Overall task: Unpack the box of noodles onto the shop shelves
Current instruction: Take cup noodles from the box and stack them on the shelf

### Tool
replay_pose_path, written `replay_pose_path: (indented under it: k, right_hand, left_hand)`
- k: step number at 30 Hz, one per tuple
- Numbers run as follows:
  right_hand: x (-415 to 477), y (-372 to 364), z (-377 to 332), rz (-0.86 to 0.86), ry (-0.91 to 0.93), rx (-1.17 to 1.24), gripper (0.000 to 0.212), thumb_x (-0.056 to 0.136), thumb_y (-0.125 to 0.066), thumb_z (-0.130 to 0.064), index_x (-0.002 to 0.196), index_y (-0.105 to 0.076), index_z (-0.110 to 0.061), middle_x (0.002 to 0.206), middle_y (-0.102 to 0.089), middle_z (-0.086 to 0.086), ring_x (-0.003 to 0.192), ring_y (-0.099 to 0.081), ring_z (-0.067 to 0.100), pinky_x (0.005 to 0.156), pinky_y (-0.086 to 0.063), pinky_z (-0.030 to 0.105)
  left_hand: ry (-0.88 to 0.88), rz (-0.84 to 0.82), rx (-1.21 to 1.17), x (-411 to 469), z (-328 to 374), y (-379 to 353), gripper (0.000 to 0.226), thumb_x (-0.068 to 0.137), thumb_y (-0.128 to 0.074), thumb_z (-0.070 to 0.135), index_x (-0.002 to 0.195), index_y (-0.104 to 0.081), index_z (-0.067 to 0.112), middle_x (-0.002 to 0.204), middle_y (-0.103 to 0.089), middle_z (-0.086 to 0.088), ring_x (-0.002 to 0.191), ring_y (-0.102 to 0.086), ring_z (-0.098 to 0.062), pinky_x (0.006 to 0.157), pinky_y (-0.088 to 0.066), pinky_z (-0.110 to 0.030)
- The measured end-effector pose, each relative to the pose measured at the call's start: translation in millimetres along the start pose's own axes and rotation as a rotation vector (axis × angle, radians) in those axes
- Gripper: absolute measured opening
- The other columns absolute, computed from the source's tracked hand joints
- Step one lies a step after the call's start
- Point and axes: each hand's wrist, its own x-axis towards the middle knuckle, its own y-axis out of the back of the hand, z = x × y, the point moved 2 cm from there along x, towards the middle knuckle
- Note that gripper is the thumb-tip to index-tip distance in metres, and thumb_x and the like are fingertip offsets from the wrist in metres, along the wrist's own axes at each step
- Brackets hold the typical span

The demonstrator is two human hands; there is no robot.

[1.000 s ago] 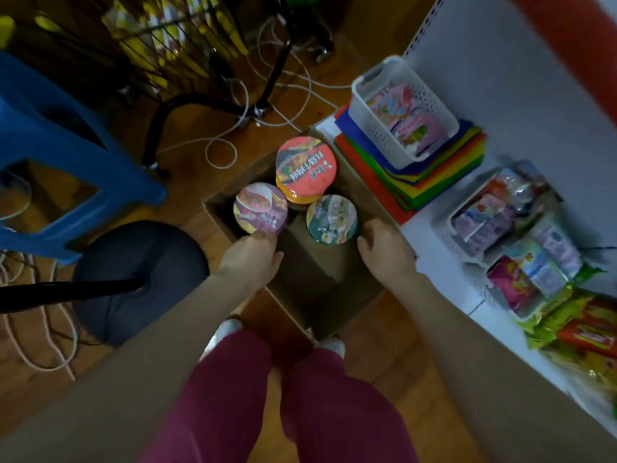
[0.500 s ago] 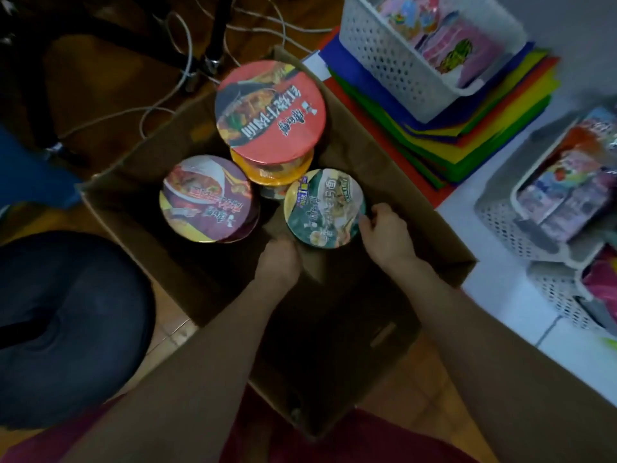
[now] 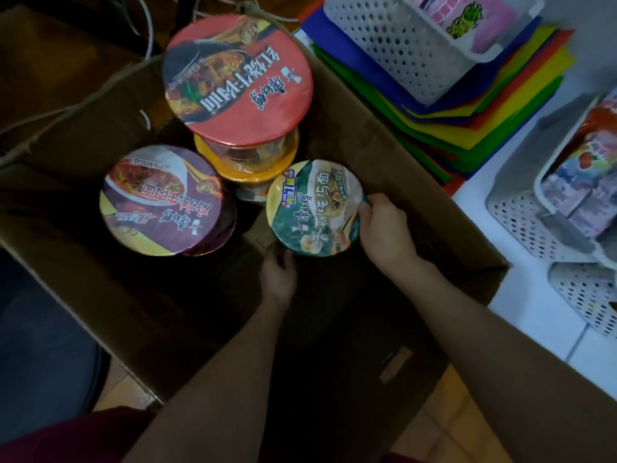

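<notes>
Brown cardboard box (image 3: 384, 128) holds round, film-wrapped noodle bowls (image 3: 160, 198). The right hand (image 3: 384, 228) pinches the rim of the green-lidded bowl (image 3: 315, 208), inside the box by its right wall; the left hand (image 3: 278, 279) reaches beneath (grip hidden, cannot tell). Glossy wrap looks slippery: a one-sided lift could tip it against the red-lidded stack (image 3: 237, 75).
</notes>
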Motion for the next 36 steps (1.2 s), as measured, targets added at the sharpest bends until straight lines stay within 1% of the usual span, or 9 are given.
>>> replay_pose_path:
  k: [5, 8, 11, 13, 16, 19, 28, 32, 36]
  right_hand:
    - [1.1, 4.8, -1.1, 0.027, -0.027, 0.066, 0.027, 0.099, -0.034, -0.018, 0.097, -0.054, 0.0, 0.082, -0.058, 0.009, 0.078, -0.062, 0.031, 0.073, -0.054, 0.05]
    - [1.4, 0.5, -5.4, -0.023, -0.045, 0.071, 0.035, 0.096, -0.044, -0.032, 0.105, -0.055, 0.0, 0.094, -0.06, 0.011, 0.087, -0.063, 0.029, 0.075, -0.055, 0.049]
    - [2.9, -1.7, -5.0, -0.008, -0.038, 0.073, 0.032, 0.094, -0.049, -0.03, 0.101, -0.056, 0.001, 0.102, -0.063, 0.018, 0.087, -0.064, 0.032, 0.075, -0.055, 0.05]
    - [0.1, -0.8, -3.2, 0.024, -0.022, 0.081, 0.027, 0.095, -0.048, -0.027, 0.096, -0.056, -0.001, 0.098, -0.063, 0.017, 0.083, -0.064, 0.032, 0.073, -0.055, 0.05]
    - [-6.7, 3.1, 1.8, 0.061, -0.002, 0.078, 0.021, 0.096, -0.045, -0.026, 0.094, -0.053, -0.006, 0.094, -0.063, 0.014, 0.077, -0.065, 0.029, 0.067, -0.056, 0.045]
    - [-11.6, 10.3, 4.4, 0.067, 0.004, 0.136, 0.022, 0.097, -0.044, -0.024, 0.099, -0.054, -0.004, 0.092, -0.062, 0.014, 0.067, -0.063, 0.024, 0.043, -0.053, 0.025]
    - [-57.7, 65.1, -17.9, 0.087, -0.008, 0.197, 0.025, 0.098, -0.043, -0.021, 0.09, -0.054, 0.0, 0.075, -0.058, 0.013, 0.032, -0.053, 0.002, 0.031, -0.036, 0.01]
    - [-84.8, 103.9, -34.1, 0.127, -0.018, 0.148, 0.032, 0.097, -0.041, -0.026, 0.091, -0.056, 0.002, 0.084, -0.063, 0.022, 0.066, -0.066, 0.035, 0.058, -0.055, 0.041]
    - [-113.5, 155.9, -55.2, 0.128, -0.067, 0.162, 0.033, 0.097, -0.039, -0.028, 0.086, -0.055, -0.001, 0.081, -0.064, 0.024, 0.069, -0.064, 0.038, 0.059, -0.055, 0.047]
  left_hand:
    - [0.02, 0.032, -0.09, 3.5, 0.3, 2.5, 0.033, 0.093, -0.048, 0.011, 0.124, -0.051, -0.001, 0.122, -0.058, -0.02, 0.115, -0.053, -0.032, 0.093, -0.041, -0.032]
    - [-0.027, 0.034, -0.105, 4.4, 0.0, 1.5, 0.033, 0.094, -0.049, 0.011, 0.124, -0.05, -0.001, 0.122, -0.059, -0.02, 0.114, -0.054, -0.032, 0.092, -0.043, -0.031]
    - [-0.035, -0.003, -0.176, 5.9, -1.0, -1.3, 0.035, 0.096, -0.044, 0.009, 0.129, -0.043, -0.001, 0.123, -0.054, -0.015, 0.098, -0.057, -0.021, 0.068, -0.048, -0.011]
    - [0.001, -0.056, -0.267, 8.8, -2.1, -4.4, 0.033, 0.097, -0.041, 0.008, 0.13, -0.04, 0.001, 0.128, -0.051, -0.016, 0.082, -0.06, -0.021, 0.057, -0.051, -0.013]
    - [0.022, -0.065, -0.29, 15.0, -0.8, -8.4, 0.031, 0.097, -0.04, 0.007, 0.128, -0.04, 0.001, 0.127, -0.052, -0.02, 0.076, -0.064, -0.032, 0.049, -0.054, -0.022]
    - [0.075, -0.058, -0.295, 16.7, 3.4, -6.9, 0.033, 0.098, -0.038, 0.006, 0.13, -0.038, 0.0, 0.126, -0.052, -0.02, 0.086, -0.064, -0.041, 0.04, -0.052, -0.019]
    - [0.146, -0.037, -0.236, -40.5, 35.9, 42.9, 0.029, 0.099, -0.033, 0.005, 0.128, -0.04, 0.004, 0.114, -0.057, -0.029, 0.031, -0.057, -0.01, 0.036, -0.051, -0.023]
    - [0.103, -0.066, -0.11, -90.6, 67.3, 74.7, 0.028, 0.099, -0.033, 0.009, 0.126, -0.041, 0.005, 0.111, -0.06, -0.026, 0.041, -0.062, -0.015, 0.041, -0.054, -0.025]
    - [0.026, -0.078, 0.01, -153.4, 112.5, 115.0, 0.028, 0.1, -0.033, 0.011, 0.126, -0.043, 0.006, 0.1, -0.062, -0.018, 0.056, -0.063, -0.018, 0.053, -0.056, -0.026]
